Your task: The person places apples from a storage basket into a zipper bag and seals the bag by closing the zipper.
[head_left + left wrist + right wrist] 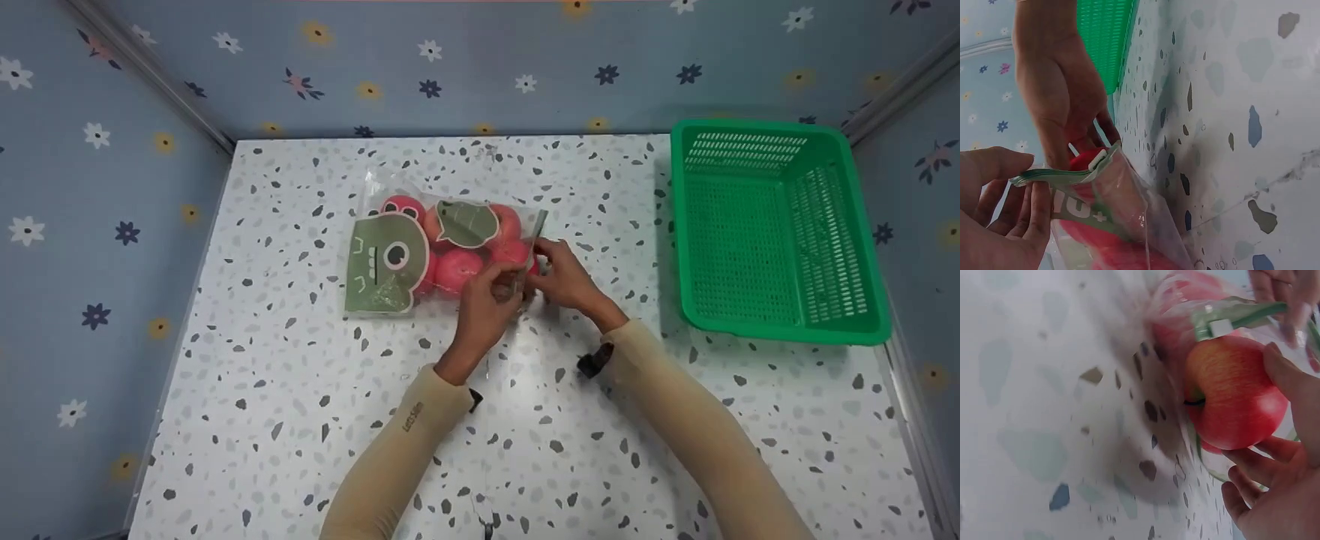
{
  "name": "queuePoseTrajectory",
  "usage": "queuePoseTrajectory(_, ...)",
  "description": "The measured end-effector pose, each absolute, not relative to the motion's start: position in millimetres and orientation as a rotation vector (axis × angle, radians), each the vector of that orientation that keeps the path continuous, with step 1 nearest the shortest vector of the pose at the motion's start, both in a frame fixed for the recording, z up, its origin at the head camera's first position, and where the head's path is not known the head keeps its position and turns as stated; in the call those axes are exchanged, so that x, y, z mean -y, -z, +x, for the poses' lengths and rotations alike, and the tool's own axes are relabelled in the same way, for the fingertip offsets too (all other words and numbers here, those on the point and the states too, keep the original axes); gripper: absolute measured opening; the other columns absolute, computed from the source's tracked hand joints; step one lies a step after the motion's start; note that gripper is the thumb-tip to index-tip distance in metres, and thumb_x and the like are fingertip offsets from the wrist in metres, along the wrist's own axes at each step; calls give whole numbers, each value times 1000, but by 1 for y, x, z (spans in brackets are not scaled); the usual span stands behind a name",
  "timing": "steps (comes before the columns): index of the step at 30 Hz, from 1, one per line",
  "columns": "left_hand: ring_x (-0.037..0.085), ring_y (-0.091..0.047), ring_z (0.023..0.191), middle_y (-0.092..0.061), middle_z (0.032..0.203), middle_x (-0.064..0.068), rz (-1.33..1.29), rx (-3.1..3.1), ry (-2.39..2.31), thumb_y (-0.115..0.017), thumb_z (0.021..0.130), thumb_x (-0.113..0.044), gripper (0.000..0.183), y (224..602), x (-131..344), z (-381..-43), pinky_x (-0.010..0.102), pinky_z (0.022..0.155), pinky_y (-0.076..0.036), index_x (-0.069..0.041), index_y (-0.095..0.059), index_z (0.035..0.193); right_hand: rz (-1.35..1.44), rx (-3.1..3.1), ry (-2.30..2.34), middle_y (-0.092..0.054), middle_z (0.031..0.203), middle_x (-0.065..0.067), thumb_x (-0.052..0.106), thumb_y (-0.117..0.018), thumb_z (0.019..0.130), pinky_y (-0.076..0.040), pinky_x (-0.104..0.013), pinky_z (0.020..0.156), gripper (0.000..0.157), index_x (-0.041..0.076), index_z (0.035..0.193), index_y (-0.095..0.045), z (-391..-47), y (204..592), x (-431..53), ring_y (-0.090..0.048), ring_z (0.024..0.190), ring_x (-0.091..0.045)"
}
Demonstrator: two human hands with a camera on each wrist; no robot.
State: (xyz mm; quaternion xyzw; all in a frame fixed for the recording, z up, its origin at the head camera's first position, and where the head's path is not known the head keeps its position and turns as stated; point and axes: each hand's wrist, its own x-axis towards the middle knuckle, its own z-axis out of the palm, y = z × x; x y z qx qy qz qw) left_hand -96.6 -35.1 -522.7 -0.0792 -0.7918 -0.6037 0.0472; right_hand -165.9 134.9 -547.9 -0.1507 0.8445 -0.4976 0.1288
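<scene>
A clear zip bag (379,289) with a green cartoon print lies on the table, several red and pink round fruits (458,270) inside it. My left hand (484,304) pinches the rim of the bag's mouth between thumb and fingers. At that mouth, my right hand (1280,495) holds a red apple (1235,394), thumb on one side and fingers on the other. The apple's dark stem faces the right wrist camera. A white zip slider (1098,159) sits at one end of the green zip strip. In the head view the hands largely hide this apple.
A green plastic basket (682,225) with perforated walls stands at the right of the speckled white table (285,420). Flower-patterned panels (480,67) enclose the back and both sides. Dark wrist straps (595,361) show at the sleeves.
</scene>
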Motion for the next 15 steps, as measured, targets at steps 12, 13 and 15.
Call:
queuePoseTrajectory(12,31,-70,101,-73,110,21,-236,2319,2015,-66,88,15,33,519,34,-99,23,80,-57,7,-71,120,-453,-2341,1594,-55,148,-27,-5,-64,96,-41,-48,114,54,-9,146,-45,-158,561,-125,-51,137,-34)
queuePoseTrajectory(13,31,-70,102,-72,111,21,-241,2317,2019,-66,88,15,34,520,34,-99,23,79,-56,7,-71,120,-470,-2384,1566,-59,143,-27,-4,-65,94,-42,-50,113,52,-8,144,-49,-158,562,-124,-52,134,-36)
queuePoseTrajectory(15,30,-70,103,-72,112,21,-238,2314,2031,-67,87,15,35,521,35,-99,23,79,-56,6,-72,120,-500,-2479,1509,-62,137,-27,-2,-68,92,-38,-54,113,50,-7,139,-54,-158,562,-123,-52,130,-40)
